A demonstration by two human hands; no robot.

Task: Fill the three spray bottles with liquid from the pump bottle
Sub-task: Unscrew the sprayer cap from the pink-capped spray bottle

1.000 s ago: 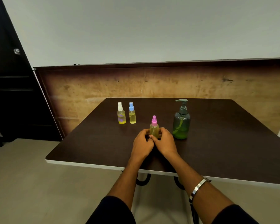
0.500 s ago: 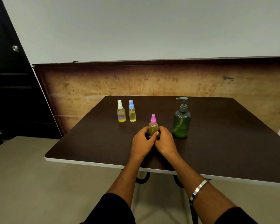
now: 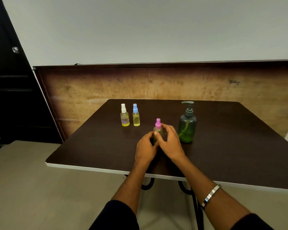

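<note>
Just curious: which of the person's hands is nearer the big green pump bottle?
Right. The right hand sits just beside the pump bottle; the left hand lies farther off.

both forearms reaching forward, left hand (image 3: 145,146) and right hand (image 3: 169,140) side by side, fingers curled inward, thumbs close together, metal bracelet (image 3: 210,195) on right wrist

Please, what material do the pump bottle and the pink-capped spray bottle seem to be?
Pump bottle: likely translucent green plastic, since the inner tube shows through; grey matte pump head. Pink-capped spray bottle: apparently clear plastic, as yellowish liquid shows through; opaque pink cap.
</note>
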